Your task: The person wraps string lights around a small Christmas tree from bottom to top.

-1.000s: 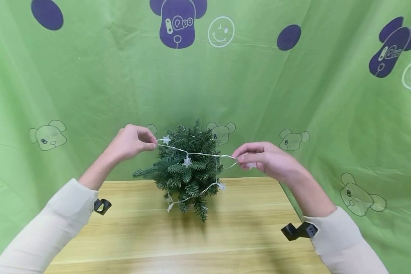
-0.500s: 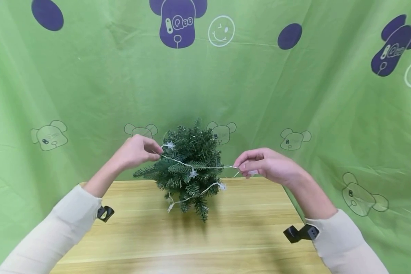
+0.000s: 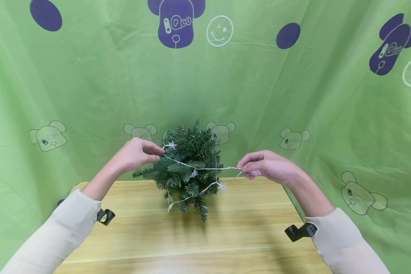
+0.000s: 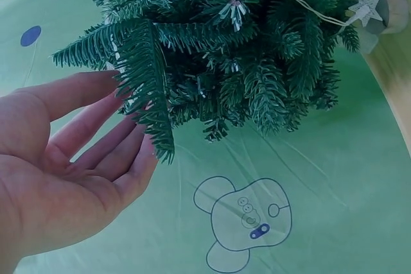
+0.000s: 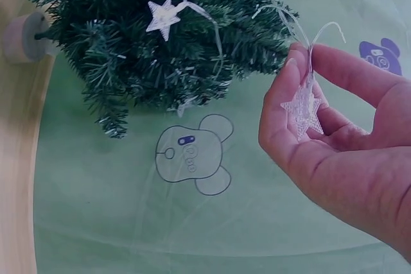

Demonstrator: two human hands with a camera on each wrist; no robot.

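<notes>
A small artificial Christmas tree stands on the table, wound with white string lights that carry clear star-shaped lights. My left hand is at the tree's upper left, holding the cord between thumb and fingers. In the left wrist view a drooping branch hides its fingertips. On the tree's right, my right hand pinches the cord's other end between thumb and forefinger. Stars dangle against the right palm. Between the hands the cord crosses the tree's front, with a star hanging from it.
The wooden table lies under the tree. A green printed curtain encloses the back and sides. The tree's pale round base shows in the left wrist view. A lower loop bears another star light.
Both hands have come down a little, the left also slightly rightward. The stretched cord has dropped from above the tree's middle to lie against its front branches.
</notes>
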